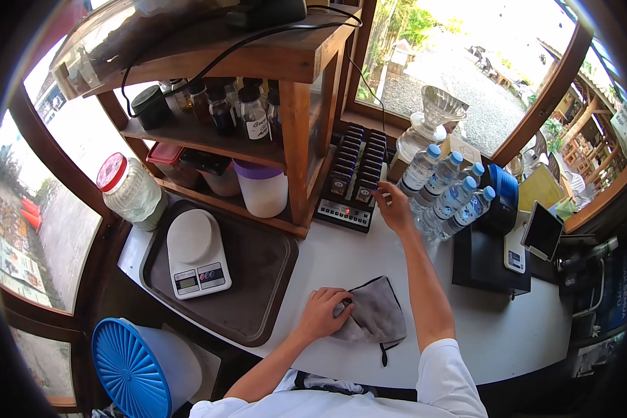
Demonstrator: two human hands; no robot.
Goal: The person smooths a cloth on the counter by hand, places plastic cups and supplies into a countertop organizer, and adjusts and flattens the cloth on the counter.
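Observation:
My left hand (326, 311) lies on a grey cloth (380, 313) with a dark edge and a small loop, its fingers curled over the bunched left part. The cloth is spread on the white counter in front of me. Further forward, my right hand (395, 211) is closed in a pinch at the side of the front right pager (364, 192). That pager sits in a black pager base (344, 214) with a keypad and a red display, where several more pagers stand in two rows. My fingertips are partly hidden, so their exact hold is hard to see.
Several water bottles (447, 202) stand right of my right hand, before a glass dripper (440, 111). At left, a brown tray (258, 279) bears a white kitchen scale (199, 254). A wooden shelf (298, 153) with jars rises behind. A black box (484, 258) is at right.

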